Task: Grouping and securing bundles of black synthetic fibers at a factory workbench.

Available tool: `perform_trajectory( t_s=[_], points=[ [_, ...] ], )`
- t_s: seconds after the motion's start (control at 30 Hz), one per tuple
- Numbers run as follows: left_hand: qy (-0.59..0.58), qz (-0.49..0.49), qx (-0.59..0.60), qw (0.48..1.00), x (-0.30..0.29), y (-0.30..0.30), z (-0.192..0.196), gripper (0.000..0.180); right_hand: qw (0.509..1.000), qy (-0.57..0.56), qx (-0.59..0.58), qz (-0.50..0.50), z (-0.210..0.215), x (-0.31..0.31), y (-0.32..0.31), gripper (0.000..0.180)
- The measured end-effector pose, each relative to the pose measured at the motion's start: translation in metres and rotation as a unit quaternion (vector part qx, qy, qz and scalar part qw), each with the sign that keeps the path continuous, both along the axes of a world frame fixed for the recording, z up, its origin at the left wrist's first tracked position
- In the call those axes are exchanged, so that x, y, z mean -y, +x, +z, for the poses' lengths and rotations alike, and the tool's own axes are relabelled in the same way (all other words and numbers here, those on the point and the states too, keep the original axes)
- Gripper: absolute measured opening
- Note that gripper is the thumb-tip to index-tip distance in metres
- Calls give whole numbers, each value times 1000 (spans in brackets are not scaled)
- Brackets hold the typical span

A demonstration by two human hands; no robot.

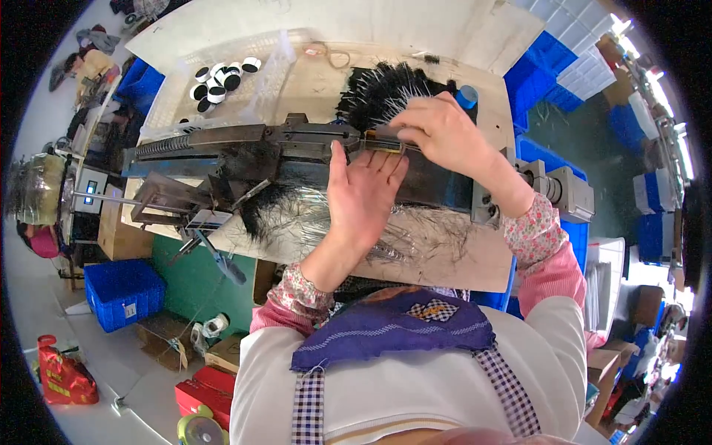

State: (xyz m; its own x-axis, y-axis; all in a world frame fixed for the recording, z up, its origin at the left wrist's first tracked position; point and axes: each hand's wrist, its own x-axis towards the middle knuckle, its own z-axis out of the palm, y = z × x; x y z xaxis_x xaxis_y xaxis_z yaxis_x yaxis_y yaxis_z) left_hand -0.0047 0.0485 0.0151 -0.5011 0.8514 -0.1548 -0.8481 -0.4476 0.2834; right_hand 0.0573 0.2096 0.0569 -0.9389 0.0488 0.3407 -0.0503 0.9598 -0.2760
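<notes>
My left hand lies palm up against the front of a long dark metal bench machine, fingers stretched out and thumb apart. Its fingertips reach a narrow slot with a small yellowish strip. Just to the right, my right hand is curled over the same slot, fingers pinched together. Whatever they hold, if anything, is hidden. Behind both hands sits a pile of black, twisted-wire brushes, with bare wire ends poking out. Loose wire pieces and black bristles litter the wooden tabletop in front.
A clear plastic crate with several black-and-white round caps stands at the back left. A blue round container is behind my right hand. A metal frame with a rod juts out left. Blue bins stand around the table.
</notes>
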Motion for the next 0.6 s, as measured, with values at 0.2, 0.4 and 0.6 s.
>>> perform_trajectory(
  t_s=[0.2, 0.4, 0.6],
  points=[
    [20, -11, -37, 999, 1, -8, -13, 59, 994, 26, -64, -88, 11, 27, 7, 12],
    [-44, -27, -39, 998, 4, -13, -4, 53, 988, 138, 39, -66, 2, 43, -4, 18],
    [-60, -24, -63, 996, -3, -14, -4, 47, 994, 89, 38, -57, -6, 37, 10, 17]
  ],
)
